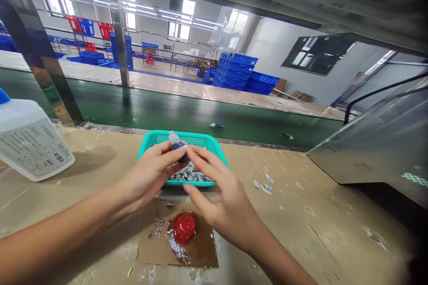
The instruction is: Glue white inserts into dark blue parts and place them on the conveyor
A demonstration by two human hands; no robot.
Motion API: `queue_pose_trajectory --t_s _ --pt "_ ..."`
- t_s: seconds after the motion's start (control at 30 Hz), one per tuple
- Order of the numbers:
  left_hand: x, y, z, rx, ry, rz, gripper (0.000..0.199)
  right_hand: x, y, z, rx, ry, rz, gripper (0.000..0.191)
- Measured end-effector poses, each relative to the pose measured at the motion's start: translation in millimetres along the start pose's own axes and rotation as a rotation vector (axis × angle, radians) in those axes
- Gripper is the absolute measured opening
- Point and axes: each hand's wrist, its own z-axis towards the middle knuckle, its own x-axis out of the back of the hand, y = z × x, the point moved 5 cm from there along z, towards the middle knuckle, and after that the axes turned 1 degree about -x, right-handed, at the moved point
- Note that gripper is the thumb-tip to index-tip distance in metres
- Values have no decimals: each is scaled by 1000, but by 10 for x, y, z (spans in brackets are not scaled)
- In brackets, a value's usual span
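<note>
Over our teal plastic basket (214, 141) at twelve o'clock, we had a small blue-and-white part (177, 142) in a narrow pinch in our left hand (150, 176), our right hand (220, 200) right up against it (can't tell if it gripped), grey pieces (189, 174) heaped below and a red lump (183, 228) on a cardboard sheet (150, 251) at six o'clock.
</note>
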Motion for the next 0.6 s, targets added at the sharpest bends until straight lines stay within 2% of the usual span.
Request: queue_pose_trajectory --t_s 0.07,0.13,0.2,0.27,0.33,0.43,0.5,0.57,0.6 --pt "14 -19 19 81 25 -77 10 -61 43 14 -26 -28 98 49" --pt "63 30 31 107 74 -70 13 -4 148 49 -100 36 244 43" --pt "142 161 53 40 120 -22 16 139 314 101 -200 155 324 38" --pt "237 323 102 -66 145 54 18 247 481 182 -277 163 253 30" --pt "356 455 198 -152 177 147 21 232 603 291 -280 -7 35 23" --pt "574 567 473 -236 233 331 29 34 713 403 -190 -329 -305 26" --pt "731 609 728 -302 269 577 35 -86 753 440 -153 -411 -384 28" --pt "876 600 1007 -309 283 1064 42 -146 774 460 -148 -407 -375 26" --pt "949 561 1144 -267 265 1349 46 -155 779 463 -145 -396 -375 25"
